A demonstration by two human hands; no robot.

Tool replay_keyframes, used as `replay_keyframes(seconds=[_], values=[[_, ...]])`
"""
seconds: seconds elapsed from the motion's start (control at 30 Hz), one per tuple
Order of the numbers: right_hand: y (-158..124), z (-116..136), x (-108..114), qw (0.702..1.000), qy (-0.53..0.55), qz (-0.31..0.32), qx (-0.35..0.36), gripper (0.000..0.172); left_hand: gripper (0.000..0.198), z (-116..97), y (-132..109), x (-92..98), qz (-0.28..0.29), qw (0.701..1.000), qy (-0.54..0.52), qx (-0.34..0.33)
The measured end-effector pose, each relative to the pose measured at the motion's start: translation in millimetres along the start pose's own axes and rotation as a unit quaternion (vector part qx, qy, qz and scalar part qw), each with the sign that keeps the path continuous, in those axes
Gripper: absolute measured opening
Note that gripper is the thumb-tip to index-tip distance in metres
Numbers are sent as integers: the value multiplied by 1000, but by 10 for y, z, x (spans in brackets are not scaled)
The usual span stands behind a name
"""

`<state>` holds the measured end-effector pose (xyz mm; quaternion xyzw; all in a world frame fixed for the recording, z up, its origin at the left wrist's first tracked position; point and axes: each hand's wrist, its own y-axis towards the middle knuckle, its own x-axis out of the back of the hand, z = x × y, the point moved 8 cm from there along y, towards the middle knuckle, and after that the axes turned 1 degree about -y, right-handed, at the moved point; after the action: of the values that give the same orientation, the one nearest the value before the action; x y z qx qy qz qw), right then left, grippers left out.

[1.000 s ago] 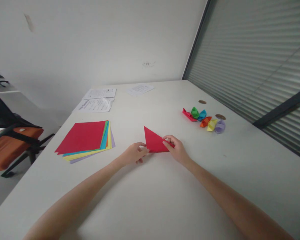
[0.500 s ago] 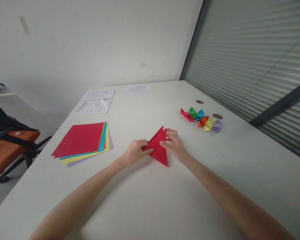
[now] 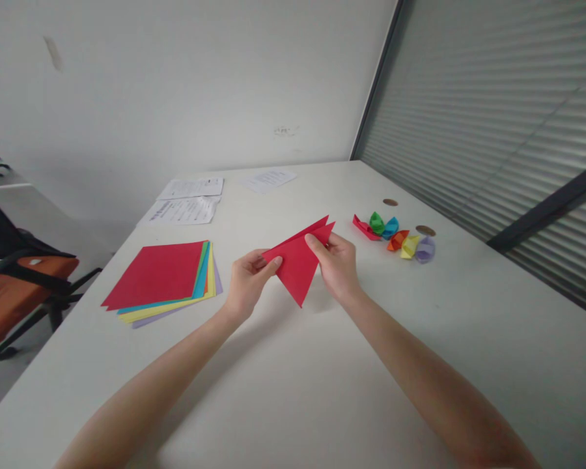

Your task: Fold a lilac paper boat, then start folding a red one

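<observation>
A sheet of red paper (image 3: 297,266), folded into a triangle with layers parted along its upper edge, is held above the white table between both hands. One corner points down toward me. My left hand (image 3: 250,277) pinches its left corner, thumb on the front face. At the upper right, my right hand (image 3: 336,264) grips the paper with the thumb on the front and the fingers behind, partly hidden. To the left of my hands lies a fanned stack of coloured paper (image 3: 159,273), red on top, with green, blue, orange, yellow and purple edges showing.
Small folded paper pieces (image 3: 390,233) in several colours sit in a cluster right of my hands. Printed sheets (image 3: 185,198) lie at the table's far left, another printed sheet (image 3: 269,180) at the back. An orange chair (image 3: 29,280) stands left; window blinds (image 3: 469,117) run along the right.
Both hands have lifted the red paper up off the table and turned it, so its point now faces down. My right hand has closed on its upper right part.
</observation>
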<state>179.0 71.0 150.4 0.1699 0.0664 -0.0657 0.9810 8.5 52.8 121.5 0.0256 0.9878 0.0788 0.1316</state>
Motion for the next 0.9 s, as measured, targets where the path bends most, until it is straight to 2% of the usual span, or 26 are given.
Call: replay_keyframes(seconds=[0.1, 0.23, 0.33, 0.5, 0.67, 0.9], values=[[-1, -22, 14, 1000, 1, -12, 9, 27, 33, -16, 6, 18, -4, 1000, -10, 3], [-2, -35, 68, 999, -17, -28, 31, 26, 30, -43, 18, 77, -37, 999, -29, -1], [16, -27, 68, 999, -23, -15, 42, 27, 29, -48, 41, 98, -47, 999, -28, 2], [115, -80, 143, 999, 33, -15, 16, 59, 32, -22, 89, 100, -47, 998, -32, 15], [182, -180, 176, 999, 34, 0, -12, 29, 34, 13, 109, 102, -60, 997, -36, 20], [194, -172, 165, 998, 35, 44, -4, 29, 31, 48, 113, 146, -77, 996, -39, 17]])
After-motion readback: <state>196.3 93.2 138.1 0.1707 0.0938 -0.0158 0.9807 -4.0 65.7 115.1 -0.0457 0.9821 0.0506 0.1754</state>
